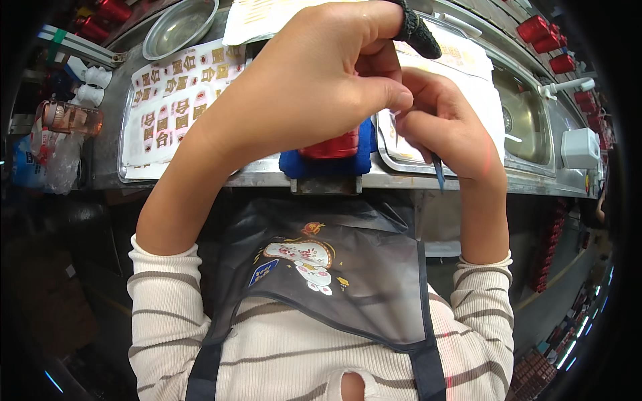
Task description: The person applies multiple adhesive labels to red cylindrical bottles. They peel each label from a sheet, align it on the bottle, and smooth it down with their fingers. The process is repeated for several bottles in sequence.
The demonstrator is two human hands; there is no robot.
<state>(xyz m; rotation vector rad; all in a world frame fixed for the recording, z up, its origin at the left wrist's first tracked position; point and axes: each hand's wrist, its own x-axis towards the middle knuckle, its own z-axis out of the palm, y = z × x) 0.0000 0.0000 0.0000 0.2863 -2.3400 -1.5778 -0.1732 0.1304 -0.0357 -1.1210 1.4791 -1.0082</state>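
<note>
My left hand [321, 80] is raised over the bench, its thumb and fingers pinched together; a black knitted finger cover [420, 35] sits on one finger. Whatever it pinches is hidden. My right hand [448, 120] meets it at the fingertips, fingers curled around a thin blue pointed tool [438, 172] whose tip sticks out below. Beneath my hands a shiny red object [331, 148] rests on a blue cloth [294, 164], mostly covered by my left hand. On the left lies a white sheet of gold and pink decals [180, 100] in a metal tray.
A round metal bowl [179, 30] stands at the far left. On the right are white sheets [461, 60] on a tray, then a metal sink [525, 113] with a white tap [568, 87]. A drink bottle [70, 118] and plastic bags [63, 157] sit beyond the bench's left end.
</note>
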